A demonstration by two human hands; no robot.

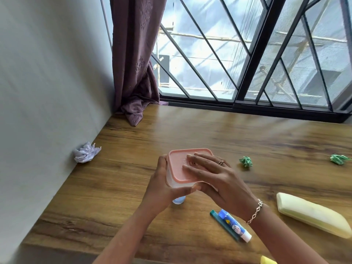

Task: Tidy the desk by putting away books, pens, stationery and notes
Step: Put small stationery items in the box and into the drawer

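Pink lid (182, 162) capping a translucent white plastic tub (175, 184), centre of the frame, over the wooden desk (133, 187); resting or lifted, hard to say. Grips the tub's left wall with the left hand (160, 185), fingers curled round its near lower edge. Lays the right hand (211, 174) flat on the lid, fingers straight, pressing rather than pinching. Probably sealing the tub, possibly about to prise it open. Contents hidden by cloudy walls and both hands. Just beneath the tub, a small clear-blue object (179, 200), unidentifiable.

Likely next pickups, lower right of centre: a blue glue stick (234, 226) touching a teal pen (222, 221), long axes parallel, slanting from upper left to lower right, just beside the right wrist, so nearer that hand. Further right, a pale yellow pencil case (312, 218) on the same slant. Crumpled notes well apart: green paper balls (245, 161) right of the tub, a whitish paper ball (85, 154) against the left wall.
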